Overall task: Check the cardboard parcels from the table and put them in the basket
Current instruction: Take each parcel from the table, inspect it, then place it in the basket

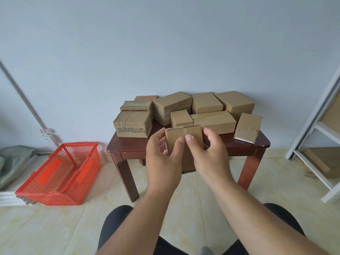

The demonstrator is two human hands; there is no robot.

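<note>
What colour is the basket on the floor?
Red-orange plastic basket, seen best in the head view.

One parcel (135, 108) bears upside-down dark lettering, not legible; wall tag (45, 131) handwriting unreadable.

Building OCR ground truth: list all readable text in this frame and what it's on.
Printed parcel: dark lettering, upside down, not reliably readable.
Wall tag: handwritten red characters, too small to read.
Tilted parcel: white label at its lower edge, too small to read.
Held parcel: no text visible.

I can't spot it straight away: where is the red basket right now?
The red plastic basket sits on the tiled floor at the left of the head view, beside the wooden table, with no parcel visible inside.
</note>
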